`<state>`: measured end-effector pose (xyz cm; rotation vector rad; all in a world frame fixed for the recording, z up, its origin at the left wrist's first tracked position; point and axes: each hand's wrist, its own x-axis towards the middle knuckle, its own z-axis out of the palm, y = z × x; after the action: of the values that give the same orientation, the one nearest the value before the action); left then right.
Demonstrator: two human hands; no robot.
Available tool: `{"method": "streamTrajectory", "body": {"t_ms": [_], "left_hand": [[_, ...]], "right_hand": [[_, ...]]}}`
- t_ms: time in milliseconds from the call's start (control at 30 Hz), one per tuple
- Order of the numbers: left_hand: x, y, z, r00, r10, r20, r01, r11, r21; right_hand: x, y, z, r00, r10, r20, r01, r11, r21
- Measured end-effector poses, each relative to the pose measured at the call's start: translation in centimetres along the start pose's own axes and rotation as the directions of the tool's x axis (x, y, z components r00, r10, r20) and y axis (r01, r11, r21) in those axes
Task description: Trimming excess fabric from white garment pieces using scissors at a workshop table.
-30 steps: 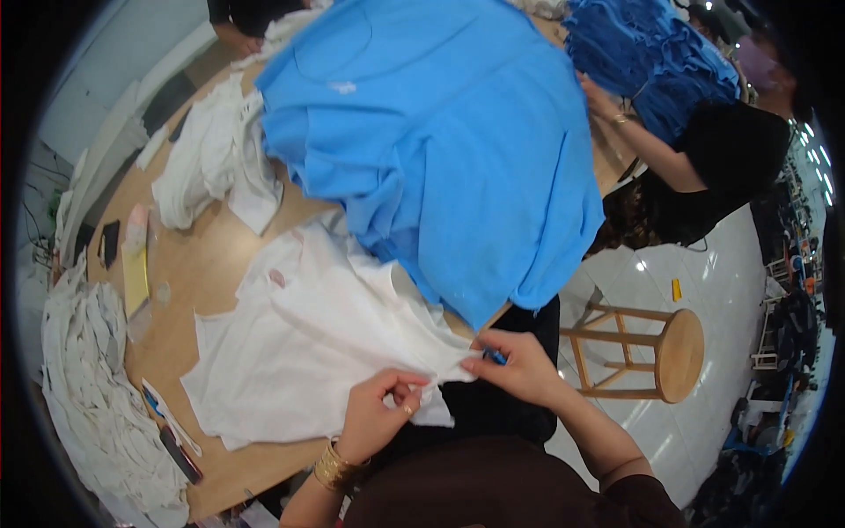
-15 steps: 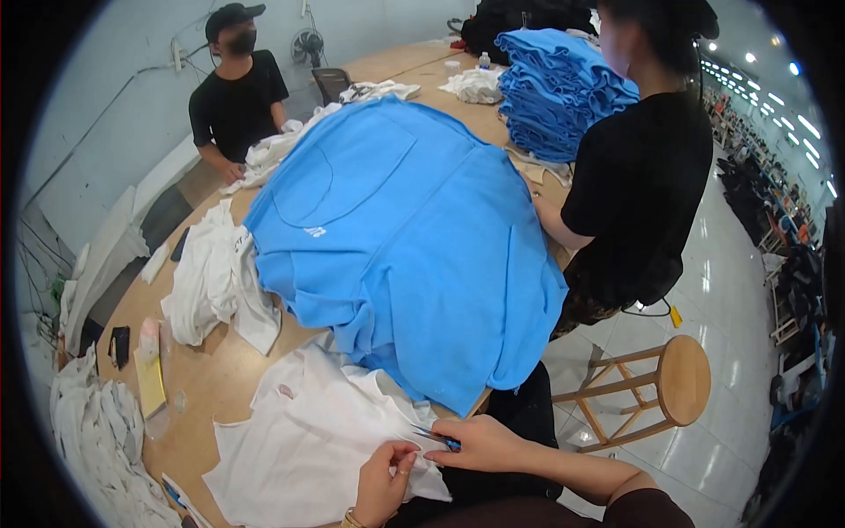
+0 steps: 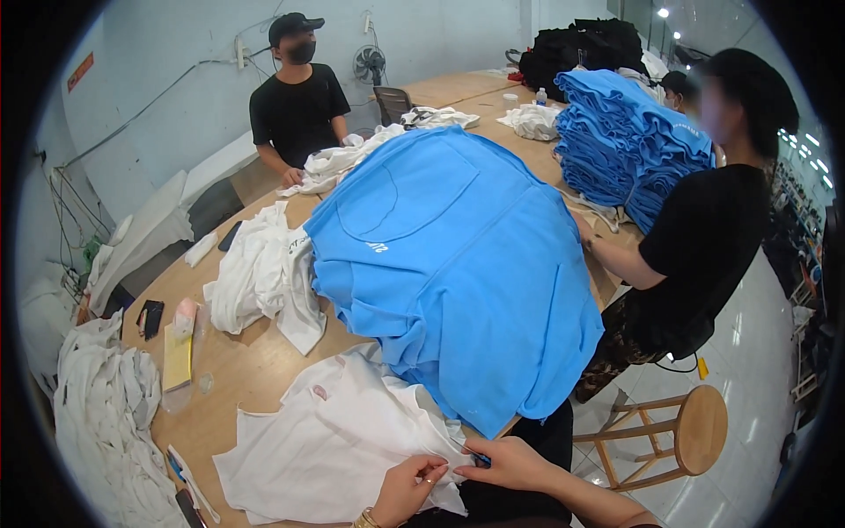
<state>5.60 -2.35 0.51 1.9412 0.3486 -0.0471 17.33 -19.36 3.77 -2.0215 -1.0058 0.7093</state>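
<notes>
I have my left hand [image 3: 411, 489] pinched on the near right edge of the white cloth [image 3: 321, 449], beside my right hand [image 3: 509, 465], which is wrapped around blue snips [image 3: 481, 459]. The cloth lies on the near part of the surface [image 3: 231, 380], against the blue pile [image 3: 458, 290]; 1 stool [image 3: 701, 429] stands at right.

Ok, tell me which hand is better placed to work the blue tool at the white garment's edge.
Right hand, I'd judge: it holds the blue tool close to that edge, while the left hand pinches the white garment.
</notes>
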Motion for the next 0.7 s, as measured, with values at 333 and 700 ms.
{"method": "streamTrajectory", "body": {"t_ms": [333, 700], "left_hand": [[1.6, -0.7, 0.6, 0.999, 0.034, 0.035, -0.033, 0.999, -0.033], [2.0, -0.8, 1.1, 0.995, 0.094, 0.019, -0.094, 0.995, -0.016]], "right_hand": [[0.8, 4.1, 1.3, 0.971, 0.124, -0.204, -0.133, 0.991, -0.030], [-0.3, 3.1, 1.9, 0.939, 0.205, -0.278, -0.224, 0.974, -0.041]]}}
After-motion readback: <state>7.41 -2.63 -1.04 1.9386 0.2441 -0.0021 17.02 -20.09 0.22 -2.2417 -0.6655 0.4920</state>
